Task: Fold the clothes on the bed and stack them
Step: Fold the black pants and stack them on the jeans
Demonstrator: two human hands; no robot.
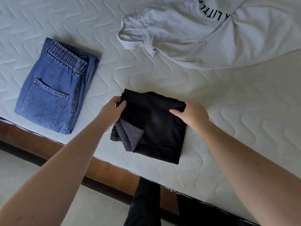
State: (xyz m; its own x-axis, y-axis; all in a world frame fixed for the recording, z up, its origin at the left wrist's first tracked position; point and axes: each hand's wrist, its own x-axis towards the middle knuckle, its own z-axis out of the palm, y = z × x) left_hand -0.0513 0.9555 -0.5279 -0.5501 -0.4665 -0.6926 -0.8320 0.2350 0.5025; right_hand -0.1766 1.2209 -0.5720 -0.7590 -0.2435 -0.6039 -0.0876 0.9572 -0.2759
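Left hand [114,110] pinches the far-left corner of the black garment [156,128], thumb on top and fingers under; right hand [191,114] grips the far-right edge the same way; the bundle sits folded near the mattress [211,95] front edge. Likely light, soft, floppy; a grey inner layer splays out at the near-left, so it should be carried by both sides or it will unfold. Folded jeans [53,88] lie well to the left, probably stiffer and a sound stack base; white t-shirt [203,38] lies unfolded beyond.

left hand [114,110], right hand [191,114] grip black garment [156,126] | folded jeans [53,90] left | white shirt [211,30] unfolded
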